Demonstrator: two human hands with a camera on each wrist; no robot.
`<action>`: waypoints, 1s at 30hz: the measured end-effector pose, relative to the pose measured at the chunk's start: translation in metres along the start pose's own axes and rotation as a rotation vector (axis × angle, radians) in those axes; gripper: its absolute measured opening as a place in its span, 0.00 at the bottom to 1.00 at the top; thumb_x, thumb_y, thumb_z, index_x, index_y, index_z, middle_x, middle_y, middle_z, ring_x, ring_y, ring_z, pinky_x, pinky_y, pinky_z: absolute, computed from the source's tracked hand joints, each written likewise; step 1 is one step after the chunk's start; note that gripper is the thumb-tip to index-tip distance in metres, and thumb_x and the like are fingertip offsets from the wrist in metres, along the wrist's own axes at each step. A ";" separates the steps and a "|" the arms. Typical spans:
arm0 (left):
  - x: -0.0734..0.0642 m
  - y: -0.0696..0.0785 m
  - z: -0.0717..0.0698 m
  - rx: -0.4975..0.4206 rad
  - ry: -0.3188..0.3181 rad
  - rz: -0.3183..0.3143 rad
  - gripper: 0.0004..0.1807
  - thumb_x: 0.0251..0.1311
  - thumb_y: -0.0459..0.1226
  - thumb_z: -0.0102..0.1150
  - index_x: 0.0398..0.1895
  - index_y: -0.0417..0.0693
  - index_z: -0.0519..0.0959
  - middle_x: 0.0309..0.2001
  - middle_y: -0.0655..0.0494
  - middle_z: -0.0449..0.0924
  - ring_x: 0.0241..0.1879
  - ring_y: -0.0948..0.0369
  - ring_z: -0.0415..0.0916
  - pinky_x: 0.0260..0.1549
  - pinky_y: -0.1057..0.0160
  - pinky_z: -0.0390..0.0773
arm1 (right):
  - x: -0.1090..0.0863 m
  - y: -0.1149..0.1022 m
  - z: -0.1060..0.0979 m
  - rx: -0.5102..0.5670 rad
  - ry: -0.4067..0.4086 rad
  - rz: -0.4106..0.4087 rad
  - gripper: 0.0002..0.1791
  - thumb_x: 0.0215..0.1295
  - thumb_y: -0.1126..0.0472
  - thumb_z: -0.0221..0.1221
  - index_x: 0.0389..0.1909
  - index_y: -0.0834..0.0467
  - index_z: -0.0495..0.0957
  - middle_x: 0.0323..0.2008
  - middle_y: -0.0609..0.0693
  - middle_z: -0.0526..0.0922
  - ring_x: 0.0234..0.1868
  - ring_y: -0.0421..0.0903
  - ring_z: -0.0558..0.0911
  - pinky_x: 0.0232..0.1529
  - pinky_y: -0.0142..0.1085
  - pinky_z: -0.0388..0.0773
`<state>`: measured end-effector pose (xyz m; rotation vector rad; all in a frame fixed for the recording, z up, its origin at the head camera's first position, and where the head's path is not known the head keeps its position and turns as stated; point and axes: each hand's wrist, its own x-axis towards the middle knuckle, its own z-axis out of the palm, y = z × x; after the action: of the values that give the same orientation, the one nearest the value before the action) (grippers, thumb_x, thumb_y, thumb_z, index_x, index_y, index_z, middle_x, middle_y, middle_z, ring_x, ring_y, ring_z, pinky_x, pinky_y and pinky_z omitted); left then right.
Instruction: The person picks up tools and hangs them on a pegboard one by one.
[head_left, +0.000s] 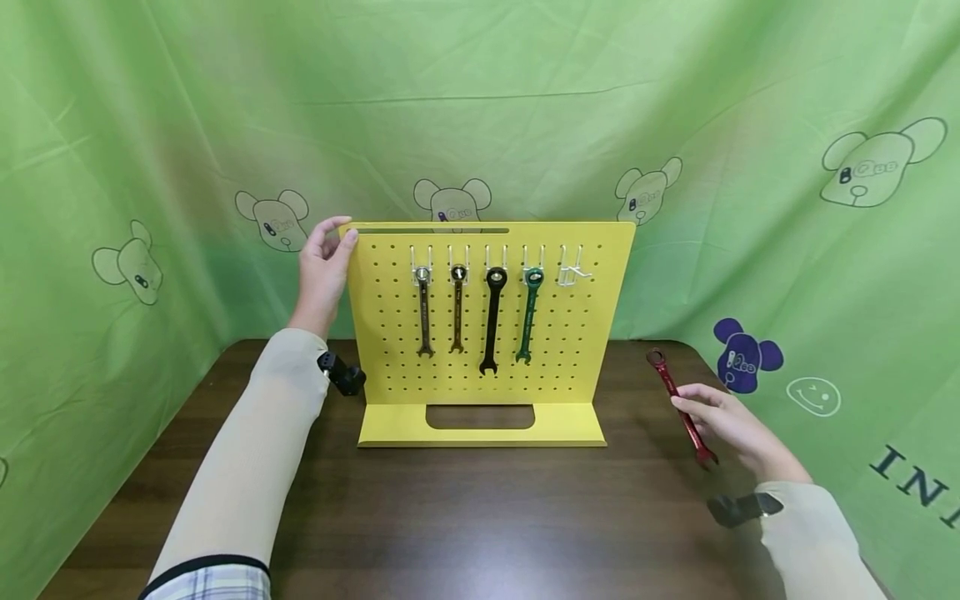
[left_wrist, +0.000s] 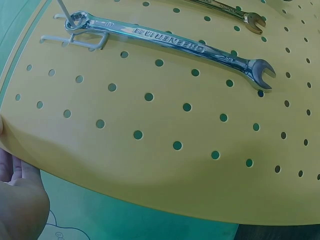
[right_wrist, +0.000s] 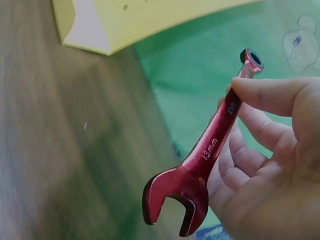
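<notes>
My right hand (head_left: 723,421) pinches a red combination wrench (head_left: 678,408) between thumb and fingers, right of the yellow pegboard. In the right wrist view the wrench (right_wrist: 200,152) reads "13mm", its open end towards the camera and its ring end beyond the thumb. At the pegboard's (head_left: 555,375) upper left corner, my left hand (head_left: 322,271) grips the edge, thumb in front. A silver wrench (head_left: 424,317), a brownish wrench (head_left: 457,312), a black wrench (head_left: 492,325) and a green wrench (head_left: 528,321) hang by their ring ends. A white hook (head_left: 573,271) protrudes to their right.
The pegboard stands on a yellow base (head_left: 562,425) with a cut-out, on a dark wooden table (head_left: 480,508). A green printed curtain (head_left: 525,108) surrounds the table at the back and sides.
</notes>
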<state>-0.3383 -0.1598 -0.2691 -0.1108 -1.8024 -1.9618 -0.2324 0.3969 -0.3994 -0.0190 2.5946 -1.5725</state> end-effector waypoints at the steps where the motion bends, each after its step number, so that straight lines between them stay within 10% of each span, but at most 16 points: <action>1: 0.000 0.000 0.000 -0.002 0.000 0.001 0.18 0.70 0.42 0.60 0.60 0.49 0.77 0.42 0.55 0.78 0.39 0.61 0.75 0.39 0.68 0.79 | 0.000 -0.004 0.002 0.030 -0.006 -0.007 0.04 0.75 0.53 0.57 0.46 0.42 0.77 0.37 0.39 0.78 0.36 0.36 0.78 0.38 0.32 0.79; 30: 0.001 -0.002 0.001 0.002 -0.003 -0.003 0.19 0.70 0.42 0.60 0.61 0.48 0.76 0.44 0.54 0.78 0.40 0.61 0.76 0.39 0.68 0.80 | 0.018 -0.126 0.052 0.129 -0.024 -0.308 0.08 0.76 0.52 0.56 0.50 0.48 0.76 0.44 0.41 0.79 0.48 0.43 0.76 0.48 0.31 0.76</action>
<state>-0.3403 -0.1597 -0.2701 -0.1100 -1.8072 -1.9632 -0.2505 0.2910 -0.3132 -0.4438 2.5619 -1.8188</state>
